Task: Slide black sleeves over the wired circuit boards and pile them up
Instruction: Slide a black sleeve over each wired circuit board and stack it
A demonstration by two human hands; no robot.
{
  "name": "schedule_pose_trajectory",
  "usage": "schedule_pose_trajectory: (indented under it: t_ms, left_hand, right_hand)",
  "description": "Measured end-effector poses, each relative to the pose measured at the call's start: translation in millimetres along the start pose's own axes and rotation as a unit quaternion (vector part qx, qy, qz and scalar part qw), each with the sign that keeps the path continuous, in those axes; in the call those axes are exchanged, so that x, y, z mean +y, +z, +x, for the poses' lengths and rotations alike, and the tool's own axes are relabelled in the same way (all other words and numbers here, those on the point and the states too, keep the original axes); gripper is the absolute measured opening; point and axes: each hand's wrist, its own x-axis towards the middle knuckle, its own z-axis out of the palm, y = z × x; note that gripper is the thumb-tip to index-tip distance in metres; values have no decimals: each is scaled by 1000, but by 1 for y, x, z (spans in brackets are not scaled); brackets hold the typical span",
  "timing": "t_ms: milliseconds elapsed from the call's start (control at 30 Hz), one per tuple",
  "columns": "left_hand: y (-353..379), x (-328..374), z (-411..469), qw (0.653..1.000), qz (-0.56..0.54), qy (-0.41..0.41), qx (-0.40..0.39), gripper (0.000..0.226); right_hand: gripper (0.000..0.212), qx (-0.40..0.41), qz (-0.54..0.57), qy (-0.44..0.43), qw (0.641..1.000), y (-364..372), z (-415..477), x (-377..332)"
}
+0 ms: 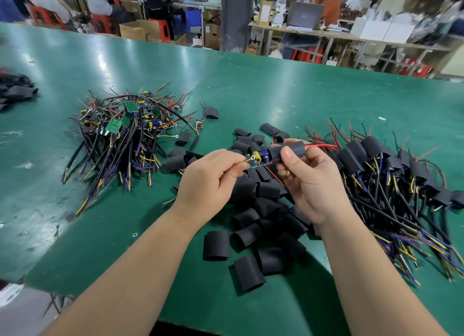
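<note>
Above the green table (263,84), my right hand (305,177) grips a black sleeve (288,151) that covers part of a small circuit board (259,157). Red wires stick out of the sleeve's right end. My left hand (211,182) pinches the board's wires at its left end, beside a yellow part. Loose black sleeves (261,217) lie scattered under and in front of both hands. A pile of bare wired boards (123,132) sits to the left. To the right lies a pile of sleeved boards (391,175) with their wires trailing toward me.
More black sleeves (15,89) lie at the far left of the table. The table's near edge runs diagonally at lower left. Behind the table are people on red stools, cardboard boxes, a grey pillar (234,16) and a bench with a laptop (305,15).
</note>
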Motion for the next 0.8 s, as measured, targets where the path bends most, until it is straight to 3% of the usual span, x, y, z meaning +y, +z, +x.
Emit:
schedule_pose_trajectory:
  t_ms: [267,600,800]
  left_hand:
    - [2,0,0,998,-41,-35,29,20]
    - [1,0,0,999,19,4,-26,21]
    - [-3,0,0,997,67,-12,-42,20]
  right_hand:
    - [28,-113,4,-36,993,-4,-1,-3]
    - [5,-45,-39,11,998,11,-7,9]
    - [25,-31,-162,-40,985,10,-10,14]
